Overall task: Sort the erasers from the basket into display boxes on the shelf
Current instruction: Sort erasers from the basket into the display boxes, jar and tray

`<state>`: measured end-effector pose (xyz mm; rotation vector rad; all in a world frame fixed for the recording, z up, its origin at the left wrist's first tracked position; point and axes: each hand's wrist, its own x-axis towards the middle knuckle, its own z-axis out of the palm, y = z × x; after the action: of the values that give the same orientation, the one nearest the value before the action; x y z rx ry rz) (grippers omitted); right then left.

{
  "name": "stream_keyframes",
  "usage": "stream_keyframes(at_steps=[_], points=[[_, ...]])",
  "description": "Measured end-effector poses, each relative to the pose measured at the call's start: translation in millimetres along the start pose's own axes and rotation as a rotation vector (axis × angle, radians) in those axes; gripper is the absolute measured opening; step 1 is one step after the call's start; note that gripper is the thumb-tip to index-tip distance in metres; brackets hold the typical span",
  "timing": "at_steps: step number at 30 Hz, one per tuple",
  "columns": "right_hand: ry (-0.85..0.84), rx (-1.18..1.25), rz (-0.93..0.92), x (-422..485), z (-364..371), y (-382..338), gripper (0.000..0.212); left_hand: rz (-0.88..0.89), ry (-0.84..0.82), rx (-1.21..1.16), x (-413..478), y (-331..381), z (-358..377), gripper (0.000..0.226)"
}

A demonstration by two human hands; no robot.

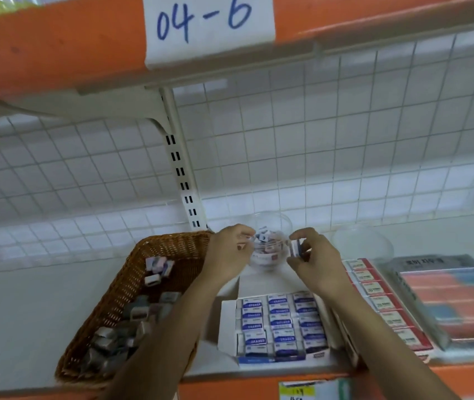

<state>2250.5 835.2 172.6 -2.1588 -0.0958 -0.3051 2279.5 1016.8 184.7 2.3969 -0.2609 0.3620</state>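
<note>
A brown wicker basket [114, 301] with several loose erasers [134, 319] stands on the shelf at the left. Behind the boxes is a clear round jar [273, 226] holding small erasers. My left hand [228, 255] reaches to the jar's left rim, fingers curled at it. My right hand [315, 256] is at the jar's right side and pinches a small blue-and-white eraser [297, 248] between thumb and fingers. In front lies an open white display box [230, 321] filled with rows of blue-sleeved erasers [282, 324].
To the right are a red display box [360, 264] of white erasers, a second clear container [362, 243], and a tray of red and blue items [449, 301]. A wire grid backs the shelf. An orange shelf labelled 04-6 hangs overhead.
</note>
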Motion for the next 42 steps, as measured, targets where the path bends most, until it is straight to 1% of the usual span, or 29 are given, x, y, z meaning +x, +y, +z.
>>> stream_keyframes(at_steps=[3,5,6,9,11,12,13,15,16,18,20,22,24,26,30,32,34,37,39,40,42], points=[[0.01,0.116,0.108,-3,0,-3,0.026,0.011,-0.19,-0.161,-18,23,-4,0.024],[-0.013,0.152,0.17,-8,-1,-5,0.027,0.053,-0.295,-0.172,-28,34,-2,0.03],[-0.021,0.152,0.189,-10,-3,-5,0.03,0.08,-0.306,-0.143,-31,37,1,0.032],[-0.063,0.149,0.198,-19,-8,-5,0.028,0.129,-0.254,-0.063,-38,40,9,0.028],[-0.133,0.131,0.145,-25,-11,-3,0.018,0.146,-0.247,-0.039,-42,41,11,0.022],[-0.169,0.08,0.088,-27,-13,0,0.011,0.157,-0.253,-0.032,-43,40,12,0.021],[-0.209,0.02,0.029,-29,-16,2,0.012,0.165,-0.263,-0.029,-45,39,13,0.021],[-0.268,-0.085,-0.063,-33,-22,5,0.025,0.166,-0.272,-0.03,-47,37,14,0.024],[-0.279,-0.134,-0.099,-34,-24,6,0.029,0.16,-0.278,-0.031,-49,37,16,0.024],[-0.278,-0.232,-0.154,-38,-26,7,0.027,0.141,-0.307,-0.043,-52,36,18,0.021],[-0.282,-0.29,-0.16,-41,-30,9,0.022,0.141,-0.36,-0.045,-55,36,18,0.017],[-0.316,-0.314,-0.162,-45,-35,11,0.02,0.177,-0.367,0.019,-55,36,16,0.012],[-0.373,-0.331,-0.172,-50,-38,11,0.02,0.19,-0.321,0.117,-53,31,14,0.015],[-0.41,-0.373,-0.192,-54,-37,10,0.02,0.162,-0.328,0.189,-51,24,15,0.019],[-0.397,-0.415,-0.227,-57,-28,11,0.021,0.105,-0.44,0.223,-51,19,22,0.022],[-0.375,-0.454,-0.238,-58,-25,12,0.014,0.098,-0.44,0.22,-51,18,23,0.022],[-0.37,-0.474,-0.236,-57,-23,11,0.012,0.09,-0.442,0.209,-50,17,23,0.022],[-0.442,-0.482,-0.224,-55,-26,7,0.009,0.088,-0.449,0.209,-51,17,23,0.022],[-0.475,-0.462,-0.22,-51,-29,2,0.003,0.112,-0.437,0.228,-51,17,22,0.023],[-0.455,-0.458,-0.226,-49,-28,-1,0.004,0.123,-0.427,0.234,-51,17,19,0.023],[-0.359,-0.454,-0.243,-43,-24,-10,0.01,0.131,-0.393,0.226,-50,18,11,0.024]])
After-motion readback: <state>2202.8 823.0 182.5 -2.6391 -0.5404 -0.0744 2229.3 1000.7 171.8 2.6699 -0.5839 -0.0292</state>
